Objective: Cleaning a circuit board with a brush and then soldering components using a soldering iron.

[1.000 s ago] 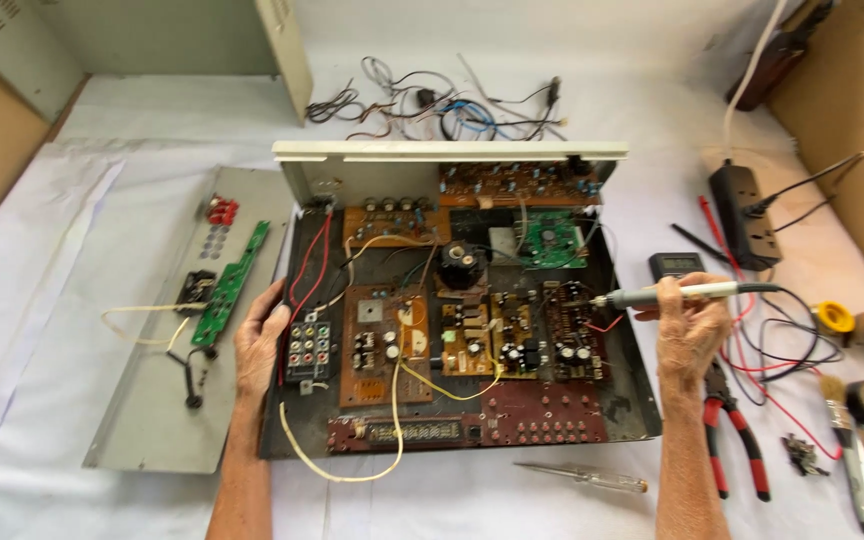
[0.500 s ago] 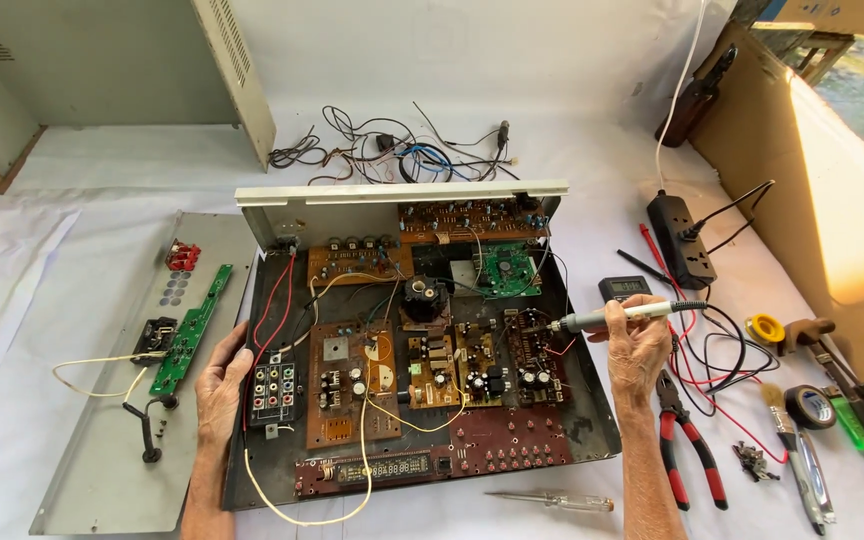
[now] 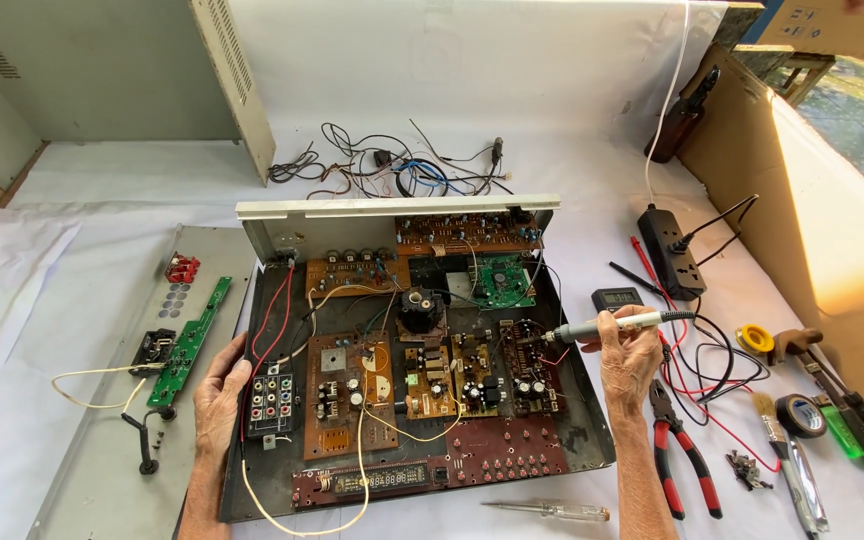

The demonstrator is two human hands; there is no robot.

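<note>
An opened electronic chassis lies on the white-covered table, packed with brown and green circuit boards and wires. My left hand rests flat on the chassis's left edge, beside a block of coloured sockets. My right hand grips a grey soldering iron like a pen. Its tip points left and sits over the dark board at the right of the chassis.
A grey panel with a green strip board lies left. Right of the chassis are a power strip, small meter, red-handled pliers, brush, tape roll and solder spool. A screwdriver lies in front, loose wires behind.
The view has tilted up and shifted, so the chassis sits lower and more centred in frame. Both hands keep their places on the chassis edge and the soldering iron.
</note>
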